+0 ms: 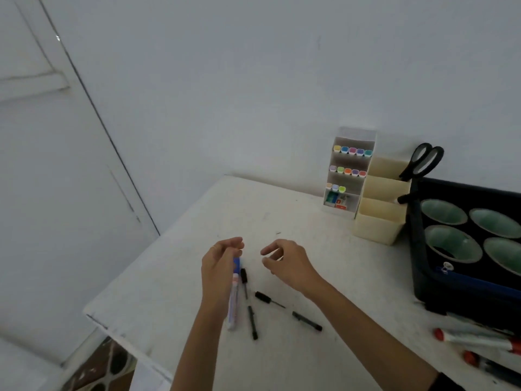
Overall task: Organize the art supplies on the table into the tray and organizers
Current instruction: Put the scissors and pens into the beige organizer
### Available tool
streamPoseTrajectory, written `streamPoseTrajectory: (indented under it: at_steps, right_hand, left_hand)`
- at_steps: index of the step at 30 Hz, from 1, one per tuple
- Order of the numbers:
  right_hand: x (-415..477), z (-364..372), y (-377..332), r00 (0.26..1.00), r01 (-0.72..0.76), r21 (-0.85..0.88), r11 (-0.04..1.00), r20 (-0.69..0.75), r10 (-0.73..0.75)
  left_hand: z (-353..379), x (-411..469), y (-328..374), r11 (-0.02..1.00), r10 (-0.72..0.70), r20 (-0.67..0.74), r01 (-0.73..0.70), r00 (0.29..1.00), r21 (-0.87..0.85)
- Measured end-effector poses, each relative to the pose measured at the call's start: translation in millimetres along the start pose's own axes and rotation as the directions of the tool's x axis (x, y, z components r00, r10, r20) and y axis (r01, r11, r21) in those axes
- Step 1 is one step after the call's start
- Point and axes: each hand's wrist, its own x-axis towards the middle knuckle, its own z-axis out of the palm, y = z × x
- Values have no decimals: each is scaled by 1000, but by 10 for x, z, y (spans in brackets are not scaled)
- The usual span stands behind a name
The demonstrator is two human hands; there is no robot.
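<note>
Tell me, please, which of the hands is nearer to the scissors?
Right. The right hand is left of the scissors and closer to the camera; the left hand is farther left, beside the pens.

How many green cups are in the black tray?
4 green cups in the black tray: back left, back right, front left, front right. Others may be cut off at the frame's edge.
</note>
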Motion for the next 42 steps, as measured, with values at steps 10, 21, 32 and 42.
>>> streamPoseTrajectory:
  at_steps: [10,21,32,42]
  right_hand:
    - [-73,795,-157,999,-8,-198,980,-48,-1]
    - [-45,652,-298,988,-112,-14,994,-110,110]
    - [54,-719,-327,925,80,315,946,-376,47]
    - [13,-1612,-14,673,219,150,964,-739,-38]
  left_hand:
    - [-471,-130,-119,999,-41,-148,40,988,-11]
    - [-451,-64,-100,999,-36,-124,37,992,1]
    - [404,112,57,1000,2,165,-4,986,9]
    - [1472,140,212,1000,14,409,-16,912,2]
